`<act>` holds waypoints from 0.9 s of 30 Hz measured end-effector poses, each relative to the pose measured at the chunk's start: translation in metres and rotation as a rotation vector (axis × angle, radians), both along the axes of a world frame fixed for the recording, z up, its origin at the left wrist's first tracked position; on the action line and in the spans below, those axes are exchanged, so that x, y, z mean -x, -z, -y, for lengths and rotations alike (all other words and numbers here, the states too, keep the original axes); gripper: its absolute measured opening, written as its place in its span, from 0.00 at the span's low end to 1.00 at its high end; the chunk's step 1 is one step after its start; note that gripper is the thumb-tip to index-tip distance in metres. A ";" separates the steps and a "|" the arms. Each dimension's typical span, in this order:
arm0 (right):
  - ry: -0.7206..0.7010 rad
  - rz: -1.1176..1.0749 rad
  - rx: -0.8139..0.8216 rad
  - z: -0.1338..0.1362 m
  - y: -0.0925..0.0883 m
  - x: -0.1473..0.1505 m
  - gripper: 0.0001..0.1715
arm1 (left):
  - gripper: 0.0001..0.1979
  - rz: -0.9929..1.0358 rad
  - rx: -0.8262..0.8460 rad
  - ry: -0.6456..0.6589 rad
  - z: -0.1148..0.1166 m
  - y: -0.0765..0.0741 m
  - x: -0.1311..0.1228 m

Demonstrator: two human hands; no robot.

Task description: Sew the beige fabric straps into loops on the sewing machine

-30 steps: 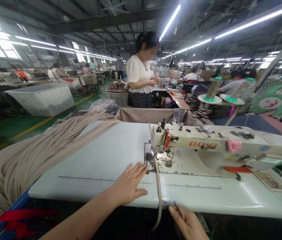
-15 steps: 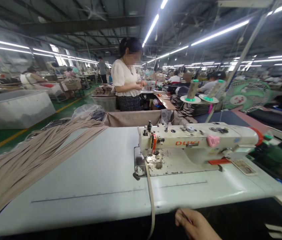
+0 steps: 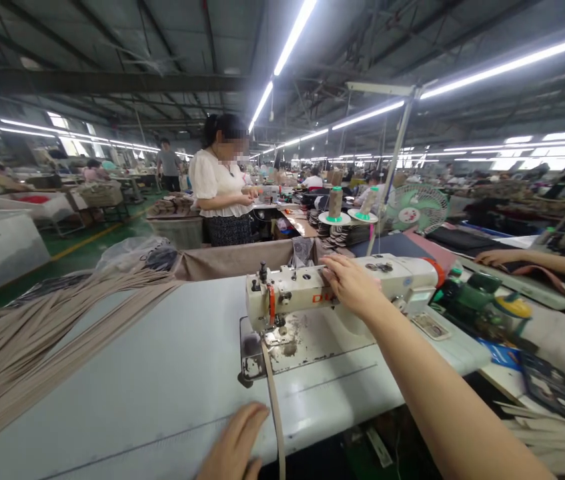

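Observation:
A white sewing machine (image 3: 292, 303) stands on the pale worktable (image 3: 172, 340). From under its presser foot a narrow beige strip (image 3: 273, 400) runs toward me and hangs over the table's front edge. My left hand (image 3: 237, 440) is just left of this strip, fingers stretched out and holding nothing I can see. Across the machine's arm reaches my right hand (image 3: 349, 283), its fingers lying over the top and hiding part of the orange lettering. No object shows in that hand. A heap of beige strips (image 3: 67, 353) covers the table's left side.
Two thread cones (image 3: 335, 203) stand behind the machine, near a green fan (image 3: 415, 208). A person in a white top (image 3: 217, 180) stands beyond the table. At right, another person's arm (image 3: 552, 260) rests over dark material. A fabric-lined bin (image 3: 232, 260) adjoins the table's back.
My right hand, earlier below the front edge with a thin dark object, has risen onto the machine's arm. My left hand has come into view beside the strip. The view has turned right.

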State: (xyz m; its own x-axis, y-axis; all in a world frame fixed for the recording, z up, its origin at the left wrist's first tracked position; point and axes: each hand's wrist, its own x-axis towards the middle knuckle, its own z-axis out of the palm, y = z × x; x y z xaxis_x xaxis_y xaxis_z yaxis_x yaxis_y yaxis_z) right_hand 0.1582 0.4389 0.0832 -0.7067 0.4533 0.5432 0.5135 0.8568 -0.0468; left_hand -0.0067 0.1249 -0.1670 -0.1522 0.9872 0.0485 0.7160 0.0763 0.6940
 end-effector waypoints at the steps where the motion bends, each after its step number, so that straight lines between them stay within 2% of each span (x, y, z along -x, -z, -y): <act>1: -0.008 0.039 -0.006 -0.004 -0.001 0.005 0.20 | 0.45 -0.136 -0.039 0.030 -0.013 0.007 -0.002; 3: -0.007 0.070 -0.015 -0.010 0.000 0.012 0.16 | 0.60 -0.352 -0.084 0.075 -0.031 0.020 -0.003; 4: 0.004 0.075 -0.023 -0.012 0.001 0.014 0.15 | 0.63 -0.427 -0.111 0.097 -0.037 0.025 -0.002; 6: 0.039 0.065 -0.045 -0.012 0.002 0.014 0.14 | 0.63 -0.535 -0.190 0.148 -0.045 0.030 0.001; 9: 0.085 0.031 -0.077 -0.012 0.005 0.010 0.14 | 0.51 -0.656 -0.329 0.163 -0.053 0.026 0.004; 14: 0.106 0.002 -0.099 -0.016 0.004 0.003 0.13 | 0.23 -0.786 -0.397 -0.088 -0.075 0.014 0.007; 16: 0.103 -0.014 -0.099 -0.014 0.002 -0.001 0.12 | 0.17 -0.838 -0.426 -0.086 -0.082 0.013 0.010; 19: 0.115 -0.086 -0.095 -0.004 0.005 -0.014 0.15 | 0.16 -0.933 -0.538 -0.058 -0.082 0.012 0.015; 21: 0.090 -0.262 -0.095 0.008 0.017 -0.029 0.20 | 0.16 -0.969 -0.622 -0.039 -0.079 0.011 0.017; 23: 0.091 -0.488 -0.078 0.019 0.039 -0.050 0.21 | 0.16 -0.977 -0.679 0.003 -0.075 0.008 0.020; 25: 0.216 -0.610 -0.011 0.027 0.069 -0.076 0.16 | 0.16 -0.983 -0.707 0.049 -0.074 0.007 0.025; 27: 0.417 -0.610 0.083 0.030 0.102 -0.109 0.14 | 0.17 -1.007 -0.720 0.101 -0.073 0.012 0.033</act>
